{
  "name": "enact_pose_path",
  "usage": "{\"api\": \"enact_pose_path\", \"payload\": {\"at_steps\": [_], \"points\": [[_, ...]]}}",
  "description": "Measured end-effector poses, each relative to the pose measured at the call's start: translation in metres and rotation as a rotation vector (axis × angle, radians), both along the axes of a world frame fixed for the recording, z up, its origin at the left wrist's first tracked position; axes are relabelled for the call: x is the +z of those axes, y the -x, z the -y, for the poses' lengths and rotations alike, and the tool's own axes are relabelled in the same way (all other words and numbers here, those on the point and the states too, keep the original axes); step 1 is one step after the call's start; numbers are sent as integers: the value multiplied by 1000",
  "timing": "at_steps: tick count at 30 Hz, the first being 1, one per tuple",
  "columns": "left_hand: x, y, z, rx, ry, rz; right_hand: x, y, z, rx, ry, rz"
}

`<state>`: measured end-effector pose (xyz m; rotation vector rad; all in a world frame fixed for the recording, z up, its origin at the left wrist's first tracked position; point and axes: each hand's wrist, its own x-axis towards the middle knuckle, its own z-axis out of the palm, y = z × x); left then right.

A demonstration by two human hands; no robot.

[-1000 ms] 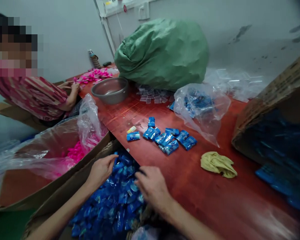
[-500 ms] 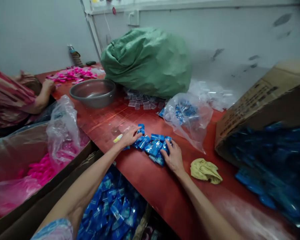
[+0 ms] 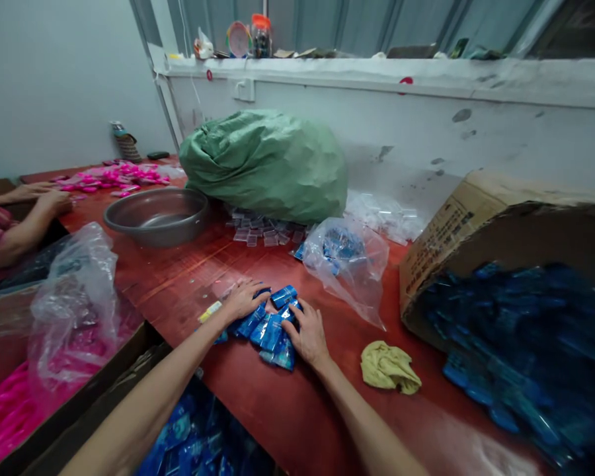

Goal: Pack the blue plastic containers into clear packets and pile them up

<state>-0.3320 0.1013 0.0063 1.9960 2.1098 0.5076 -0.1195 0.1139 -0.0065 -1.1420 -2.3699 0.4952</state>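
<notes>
Red table (image 3: 302, 410), blue packets (image 3: 272, 332), long axes unaligned

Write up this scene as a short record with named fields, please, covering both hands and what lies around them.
Left hand: over the left end of the blue packets; grip unclear
Right hand: at their right side, thumb and fingers apart
Surface: red table
Right of right hand: crumpled yellow cloth, tilted cardboard box
Beyond hands: clear plastic bag, green sack, grey basin
Far left: co-worker's hand near pink pieces
</notes>
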Motion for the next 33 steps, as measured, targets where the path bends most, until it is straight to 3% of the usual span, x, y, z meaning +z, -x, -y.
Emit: {"api": "enact_pose_path", "payload": {"at_steps": [8,14,17,20,21,23,25,27,30,31,33], "points": [[-5,10,86,99,61,-37,6,5,38,176,44,-19],[-7,12,193,206,125,-15,8,22,116,354,133,7],[-6,14,252,349,127,-42,14,32,154,573,203,-26],[-7,-2,289,542,63,-109,24,29,170,709,264,-142],[-9,-13,293,572,36,-127,27,24,171,716,279,-177],[-18,-41,289,512,19,-149,30,11,171,740,306,-197],[-31,-68,271,317,97,-124,24,-3,174,771,326,-139],[-46,-88,250,179,219,-93,10,-14,183,704,328,-24],[-65,-99,236,186,345,-117,-21,-18,199,496,317,224],[-69,-98,238,203,387,-137,-29,-17,203,473,321,292],[-74,-94,250,188,482,-174,-36,-13,204,555,322,294]]}}
